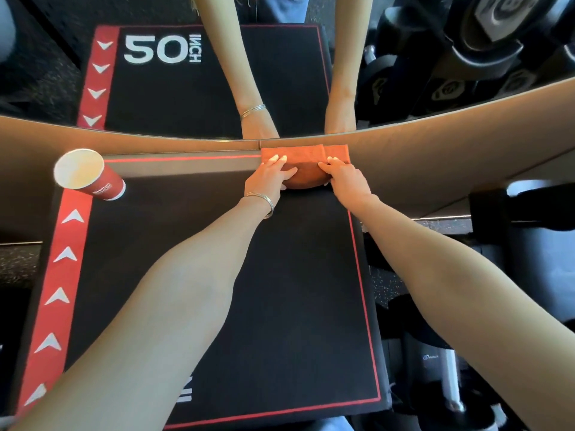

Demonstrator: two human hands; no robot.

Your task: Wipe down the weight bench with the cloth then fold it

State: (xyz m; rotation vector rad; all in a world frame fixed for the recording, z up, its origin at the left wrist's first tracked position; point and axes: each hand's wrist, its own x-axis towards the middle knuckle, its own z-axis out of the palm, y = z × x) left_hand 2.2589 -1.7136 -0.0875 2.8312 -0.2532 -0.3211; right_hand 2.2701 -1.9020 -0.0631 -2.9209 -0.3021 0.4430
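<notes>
An orange cloth (306,155), folded into a small rectangle, lies at the far end of the black, red-trimmed bench pad (280,290), against the wall under a mirror. My left hand (269,175) rests on the cloth's left part with fingers straight and flat. My right hand (345,177) lies on the cloth's right part, fingers extended over its edge. Part of the cloth between my hands is in shadow.
A red paper cup (90,175) stands at the pad's far left corner. A mirror (435,98) above the tan ledge reflects my arms and the pad. Dumbbells (485,48) show in the mirror at right, and dark gym equipment (466,353) stands right of the bench.
</notes>
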